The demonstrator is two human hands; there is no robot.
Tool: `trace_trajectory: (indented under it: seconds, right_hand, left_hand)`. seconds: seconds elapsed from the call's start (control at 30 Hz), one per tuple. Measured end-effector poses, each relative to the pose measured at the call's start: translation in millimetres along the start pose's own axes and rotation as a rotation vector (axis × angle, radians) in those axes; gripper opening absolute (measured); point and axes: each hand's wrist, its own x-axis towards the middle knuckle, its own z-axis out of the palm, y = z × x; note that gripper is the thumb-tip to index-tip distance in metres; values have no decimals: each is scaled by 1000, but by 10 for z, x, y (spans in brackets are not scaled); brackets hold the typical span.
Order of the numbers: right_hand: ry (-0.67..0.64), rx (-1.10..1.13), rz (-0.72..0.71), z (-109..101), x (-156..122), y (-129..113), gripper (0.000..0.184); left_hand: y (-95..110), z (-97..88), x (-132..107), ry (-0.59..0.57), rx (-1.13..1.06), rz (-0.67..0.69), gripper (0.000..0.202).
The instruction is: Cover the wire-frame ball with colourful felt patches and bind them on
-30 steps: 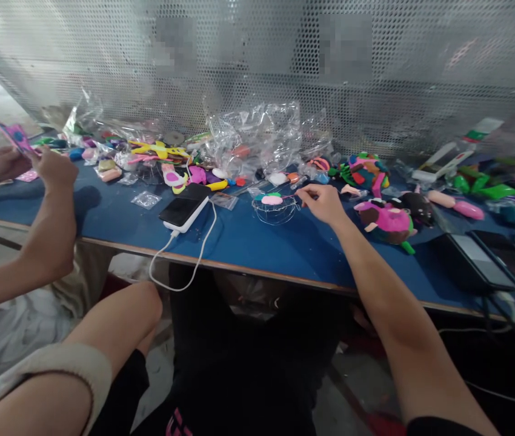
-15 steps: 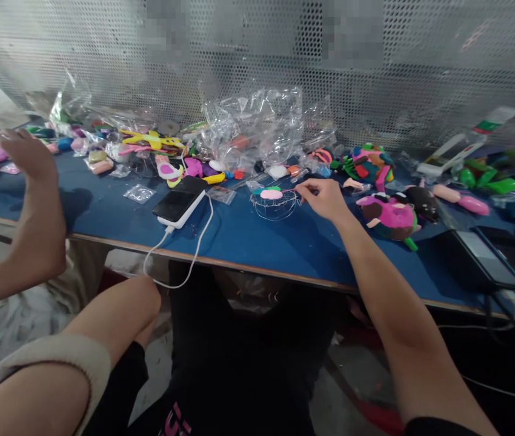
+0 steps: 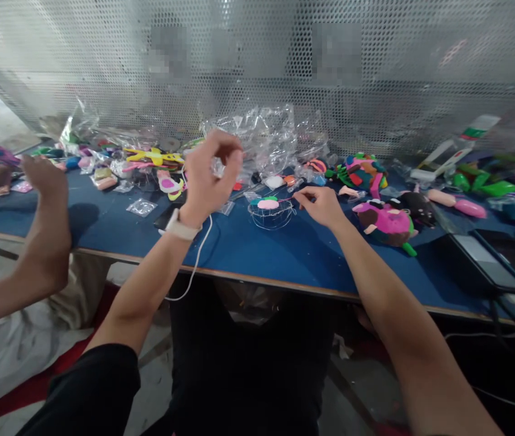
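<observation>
A small round wire frame (image 3: 272,225) stands on the blue table, with a pink oval clay piece (image 3: 268,204) and a bit of green on top. My right hand (image 3: 318,204) is at its right rim, thumb and forefinger pinched on a thin pink strand (image 3: 287,198) that runs toward the clay. My left hand (image 3: 212,175), wearing a white wristband (image 3: 182,227), is raised above the table left of the frame. Its fingers are curled, the thumb stands apart, and nothing shows between them; it is slightly blurred. Behind that wrist, the dark phone (image 3: 163,217) is mostly hidden.
Clay pieces and clear plastic bags (image 3: 275,142) line the back against a perforated metal panel (image 3: 257,60). Colourful clay figures (image 3: 387,223) sit right of my right hand, near a black device (image 3: 485,260). At left, a co-worker's hands (image 3: 46,175) hold a purple-pink piece. A white cable (image 3: 200,257) hangs over the edge.
My left hand has risen from my lap to above the table, now covering much of the phone. My right hand keeps its pinch beside the wire frame. The co-worker's hands have shifted.
</observation>
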Motion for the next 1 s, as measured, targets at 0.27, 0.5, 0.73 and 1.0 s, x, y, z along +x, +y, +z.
trace_trajectory:
  seconds: [0.27, 0.5, 0.73, 1.0]
  right_hand:
    - [42, -58, 29, 19, 7, 169, 34]
    - [89, -398, -63, 71, 7, 279, 37]
    - [16, -581, -46, 136, 39, 250, 50]
    - [40, -532, 151, 325, 568, 438, 46]
  left_hand:
    - [-619, 1177, 63, -560, 261, -307, 22]
    - [-545, 1449, -381, -673, 241, -232, 24]
    - [-632, 1465, -414, -688, 148, -189, 28]
    - [-668, 1523, -423, -628, 171, -230, 23]
